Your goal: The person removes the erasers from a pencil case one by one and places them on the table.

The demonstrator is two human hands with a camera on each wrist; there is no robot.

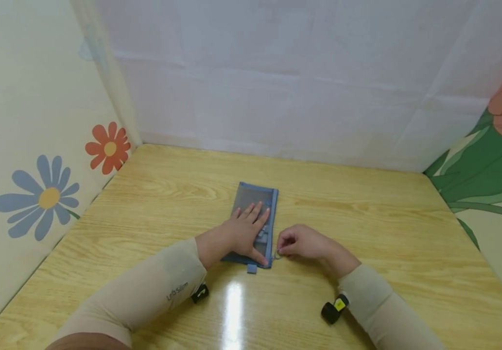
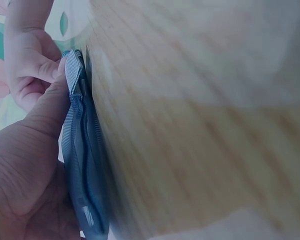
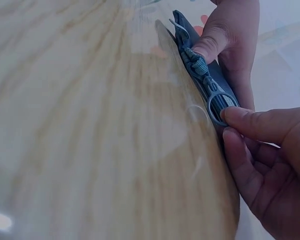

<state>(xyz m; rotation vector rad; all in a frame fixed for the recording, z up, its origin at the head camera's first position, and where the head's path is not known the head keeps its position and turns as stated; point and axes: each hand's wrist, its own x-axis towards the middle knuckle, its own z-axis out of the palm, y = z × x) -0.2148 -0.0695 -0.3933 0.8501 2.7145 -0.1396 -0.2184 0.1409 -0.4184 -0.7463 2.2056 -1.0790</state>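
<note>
A flat blue-edged zip pouch (image 1: 247, 193) with a see-through mesh face lies on the table, some pale contents showing through it. Spread across its lower part, my left hand (image 1: 243, 236) presses it down, the thumb by the bottom right corner. My right hand (image 1: 302, 241), just right of that corner, pinches the ring (image 3: 210, 110) of the zipper pull between thumb and forefinger. A cord joins this ring to the zipper end. From the bottom edge sticks out a small blue fabric tab (image 2: 73, 75). What exactly is inside the pouch is hard to tell.
The wood-grain table (image 1: 364, 209) runs back to a white sheet (image 1: 277, 97). Flower-printed walls stand at the left and right. A black wrist device (image 1: 200, 293) sits on the left sleeve, another black wrist device (image 1: 333, 309) on the right.
</note>
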